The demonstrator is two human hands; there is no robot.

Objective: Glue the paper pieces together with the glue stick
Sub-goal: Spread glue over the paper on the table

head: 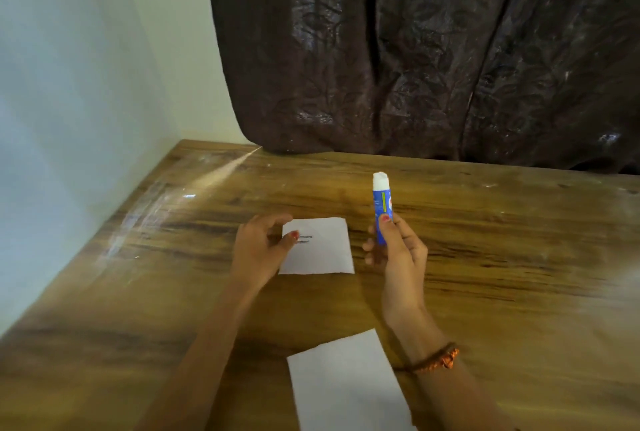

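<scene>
- The glue stick [382,212] is standing upright and uncapped, its white tip showing, above the table [519,257] at about two o'clock from the far paper piece [320,250].
- The right hand [398,257] is gripping the stick's lower barrel between thumb and curled fingers.
- The left hand [258,247] is resting half-curled on the far piece's nine o'clock edge, thumb pressing it down.
- The step in hand looks like preparing to spread glue; the next move is calling for tipping the stick down onto the steadied piece.
- Counting: one glue stick, two paper pieces, the near paper piece [346,385] lying at six o'clock, well apart.
- A dark curtain [415,50] is hanging at twelve o'clock.
</scene>
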